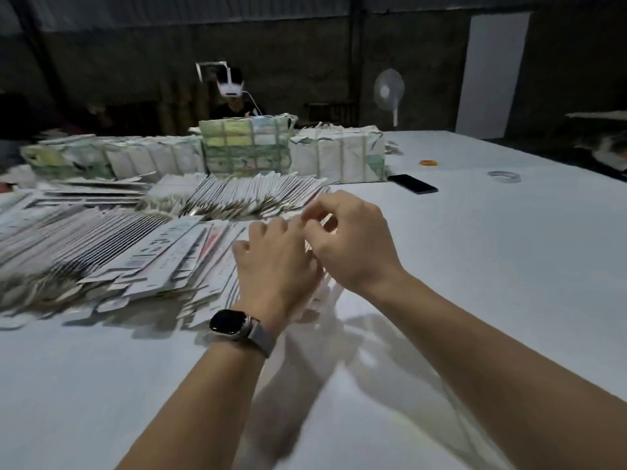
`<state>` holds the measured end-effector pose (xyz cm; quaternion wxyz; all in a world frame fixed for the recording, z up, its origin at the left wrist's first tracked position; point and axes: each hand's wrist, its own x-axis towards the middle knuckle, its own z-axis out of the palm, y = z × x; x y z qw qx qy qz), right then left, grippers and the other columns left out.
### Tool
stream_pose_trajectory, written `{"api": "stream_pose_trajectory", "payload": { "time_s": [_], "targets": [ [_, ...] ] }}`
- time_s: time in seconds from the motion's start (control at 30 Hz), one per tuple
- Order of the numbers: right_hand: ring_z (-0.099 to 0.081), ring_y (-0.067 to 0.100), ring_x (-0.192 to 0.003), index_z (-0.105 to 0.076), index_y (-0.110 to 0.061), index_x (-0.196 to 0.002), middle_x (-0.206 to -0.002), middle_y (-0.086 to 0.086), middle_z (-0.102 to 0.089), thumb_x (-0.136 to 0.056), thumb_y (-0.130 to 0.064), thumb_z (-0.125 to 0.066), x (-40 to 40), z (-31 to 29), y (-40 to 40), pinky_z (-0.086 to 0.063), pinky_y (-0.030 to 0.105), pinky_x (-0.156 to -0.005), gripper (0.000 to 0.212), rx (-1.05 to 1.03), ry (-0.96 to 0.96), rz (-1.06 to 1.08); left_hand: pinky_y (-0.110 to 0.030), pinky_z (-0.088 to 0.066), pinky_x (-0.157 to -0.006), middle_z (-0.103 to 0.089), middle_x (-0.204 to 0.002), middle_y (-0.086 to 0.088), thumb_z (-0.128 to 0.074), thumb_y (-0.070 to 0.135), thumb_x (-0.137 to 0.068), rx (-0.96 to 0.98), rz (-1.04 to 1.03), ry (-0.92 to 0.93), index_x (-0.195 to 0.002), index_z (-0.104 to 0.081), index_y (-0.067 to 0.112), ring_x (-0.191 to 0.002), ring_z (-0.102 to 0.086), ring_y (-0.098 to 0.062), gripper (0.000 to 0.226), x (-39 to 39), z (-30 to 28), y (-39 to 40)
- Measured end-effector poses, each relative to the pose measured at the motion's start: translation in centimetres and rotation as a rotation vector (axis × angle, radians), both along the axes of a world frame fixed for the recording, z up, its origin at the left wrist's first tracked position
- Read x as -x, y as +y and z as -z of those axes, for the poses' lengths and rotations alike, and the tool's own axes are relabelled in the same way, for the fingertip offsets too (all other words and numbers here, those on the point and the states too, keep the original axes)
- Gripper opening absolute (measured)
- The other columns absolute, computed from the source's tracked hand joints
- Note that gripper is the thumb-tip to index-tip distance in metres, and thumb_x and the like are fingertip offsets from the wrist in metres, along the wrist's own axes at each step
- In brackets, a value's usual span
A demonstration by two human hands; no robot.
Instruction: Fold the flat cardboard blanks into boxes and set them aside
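A long fanned pile of flat white printed cardboard blanks lies across the left half of the white table. My left hand, with a dark watch on its wrist, sits at the pile's right end, fingers curled down onto a blurred cardboard blank whose lower edge shows below the hand. My right hand is just to the right and slightly above. Its thumb and forefinger are bent together around the same blank's upper edge. Motion blur hides the exact grip.
A second fan of blanks lies behind the first. Tied bundles of blanks form a row at the back. A black phone, a tape ring and an orange ring lie on the right. A person sits opposite, with a fan nearby.
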<state>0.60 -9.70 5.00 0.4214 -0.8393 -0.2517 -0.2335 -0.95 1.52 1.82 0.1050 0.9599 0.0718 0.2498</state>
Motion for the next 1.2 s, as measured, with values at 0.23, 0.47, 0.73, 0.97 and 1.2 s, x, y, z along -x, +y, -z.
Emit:
{"api": "stream_pose_trajectory", "payload": {
  "time_s": [0.23,0.47,0.73,0.97,1.2],
  "targets": [
    [-0.058,0.009,-0.070,-0.071,-0.020,-0.080,-0.081,-0.011,-0.063,-0.077,-0.018,-0.058,-1.8,3.5,1.3,-0.046,0.024,-0.070,0.014,-0.167,-0.036,-0.040,-0.070,-0.012,-0.116,-0.026,-0.165,-0.013,-0.026,0.078,-0.091,0.044,-0.163,0.583,-0.156,-0.026,0.026,-0.154,-0.005,-0.043,0.083,-0.9,1.5,2.7],
    [-0.057,0.005,-0.069,-0.072,-0.021,-0.079,-0.082,-0.010,-0.066,-0.080,-0.011,-0.059,-2.8,3.9,-0.2,-0.044,0.019,-0.069,0.016,-0.238,0.005,0.024,-0.073,-0.011,-0.113,-0.012,-0.168,-0.002,-0.041,0.056,-0.101,-0.151,-0.010,0.476,-0.134,-0.054,0.018,-0.154,0.010,-0.044,0.052,0.0,1.7,0.2],
    [-0.056,0.002,-0.068,-0.067,-0.026,-0.076,-0.084,-0.010,-0.066,-0.080,-0.005,-0.059,-2.9,3.3,-0.8,-0.042,0.014,-0.069,0.023,-0.299,0.005,0.042,-0.063,-0.006,-0.119,-0.033,-0.157,0.002,-0.052,0.032,-0.096,-0.274,0.071,0.228,-0.115,-0.066,0.023,-0.155,-0.003,-0.038,0.026,0.5,1.8,-1.5],
    [-0.056,0.000,-0.069,-0.066,-0.027,-0.076,-0.084,-0.010,-0.066,-0.078,-0.015,-0.056,-2.5,2.5,-0.9,-0.041,0.012,-0.068,0.017,-0.318,-0.016,0.019,-0.038,-0.037,-0.084,-0.068,-0.104,-0.007,-0.047,0.015,-0.093,-0.119,0.154,-0.151,-0.114,-0.062,0.015,-0.109,-0.057,-0.033,0.026,1.2,-0.2,-1.1],
    [-0.054,0.002,-0.077,-0.065,-0.026,-0.088,-0.095,-0.003,-0.060,-0.082,-0.007,-0.061,-2.4,2.2,-2.1,-0.045,0.017,-0.075,0.020,-0.361,-0.070,0.052,-0.032,-0.048,-0.073,-0.071,-0.089,0.002,-0.050,0.006,-0.099,0.577,0.280,-0.337,-0.114,-0.067,0.019,-0.075,-0.059,-0.012,0.025,0.6,-0.1,-2.2]
  ]
}}
